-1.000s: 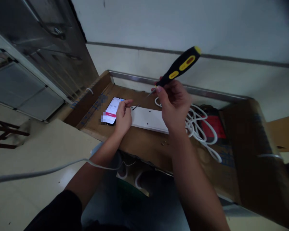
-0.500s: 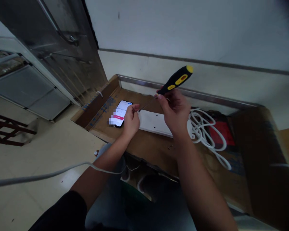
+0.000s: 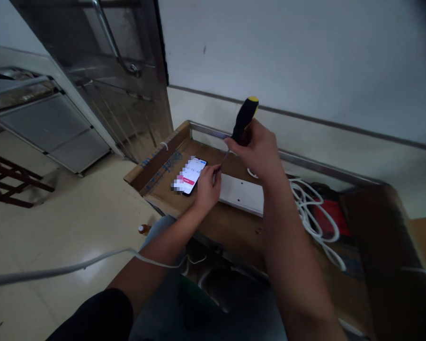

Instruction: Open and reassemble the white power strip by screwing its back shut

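Note:
My right hand (image 3: 255, 144) is closed around a black-and-yellow screwdriver (image 3: 244, 117), its handle up and its shaft slanting down to the left. A long white power strip (image 3: 239, 193) lies on the cardboard, with small dark holes along its upper face. My left hand (image 3: 210, 185) is closed at the strip's left end, its fingers gathered around the screwdriver's tip. Those fingers hide the tip and whatever lies under it. Several tiny screws (image 3: 259, 230) rest on the cardboard in front of the strip. My right forearm covers the strip's right end.
A lit phone (image 3: 191, 176) lies left of my left hand. White cable (image 3: 315, 218) is coiled on the right beside a red item (image 3: 332, 217). The cardboard tray's raised side (image 3: 159, 158) stands at the left. A small bottle (image 3: 144, 229) is on the floor.
My right hand has brought the screwdriver down and left, and its shaft stands steeper with the tip at my left fingers. The whole view has shifted slightly.

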Demonstrator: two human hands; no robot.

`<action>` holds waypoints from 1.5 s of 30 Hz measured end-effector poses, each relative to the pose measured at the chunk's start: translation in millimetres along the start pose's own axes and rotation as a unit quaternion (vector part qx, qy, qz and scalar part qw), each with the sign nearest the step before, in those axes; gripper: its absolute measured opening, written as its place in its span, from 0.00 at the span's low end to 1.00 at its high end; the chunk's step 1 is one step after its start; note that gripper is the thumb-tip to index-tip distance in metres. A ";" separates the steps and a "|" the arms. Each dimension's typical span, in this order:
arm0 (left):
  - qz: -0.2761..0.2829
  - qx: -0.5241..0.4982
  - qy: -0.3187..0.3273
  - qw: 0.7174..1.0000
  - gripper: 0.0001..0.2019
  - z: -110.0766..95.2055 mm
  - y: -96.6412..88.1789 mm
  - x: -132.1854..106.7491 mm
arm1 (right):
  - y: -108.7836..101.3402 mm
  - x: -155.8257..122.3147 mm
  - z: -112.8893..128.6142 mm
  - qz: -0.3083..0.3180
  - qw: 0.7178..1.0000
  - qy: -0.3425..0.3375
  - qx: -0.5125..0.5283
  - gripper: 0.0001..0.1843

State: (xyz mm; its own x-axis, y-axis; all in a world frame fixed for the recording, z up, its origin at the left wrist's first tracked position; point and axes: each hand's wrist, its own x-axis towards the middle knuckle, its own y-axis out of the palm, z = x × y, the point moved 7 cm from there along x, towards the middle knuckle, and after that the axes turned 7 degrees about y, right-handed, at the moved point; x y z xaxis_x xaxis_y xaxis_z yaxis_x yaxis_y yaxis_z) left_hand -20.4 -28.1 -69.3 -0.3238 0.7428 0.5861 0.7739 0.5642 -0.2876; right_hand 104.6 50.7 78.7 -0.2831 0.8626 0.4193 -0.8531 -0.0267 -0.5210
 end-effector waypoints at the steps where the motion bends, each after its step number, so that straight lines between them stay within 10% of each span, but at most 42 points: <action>1: -0.004 0.001 -0.001 1.000 0.10 0.1 0.0 0.1 | 0.4 1.7 3.5 0.008 1.000 0.004 -0.024 0.16; 9: -0.028 0.020 -0.031 0.999 0.09 4.8 -3.9 -0.8 | 11.0 5.4 28.9 0.048 0.981 0.068 -0.176 0.18; 45: -0.020 0.005 -0.044 0.999 0.11 -5.5 -6.8 -0.1 | -17.4 11.4 42.6 0.131 0.985 -0.087 -0.076 0.21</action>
State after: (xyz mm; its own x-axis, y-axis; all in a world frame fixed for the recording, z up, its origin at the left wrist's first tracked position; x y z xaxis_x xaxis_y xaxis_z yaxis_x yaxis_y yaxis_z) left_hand -22.6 -33.9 -63.2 -0.4002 0.7483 0.5290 0.7546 0.5967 -0.2732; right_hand 97.5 39.5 124.3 -0.5672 0.7358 0.3701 -0.6693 -0.1499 -0.7277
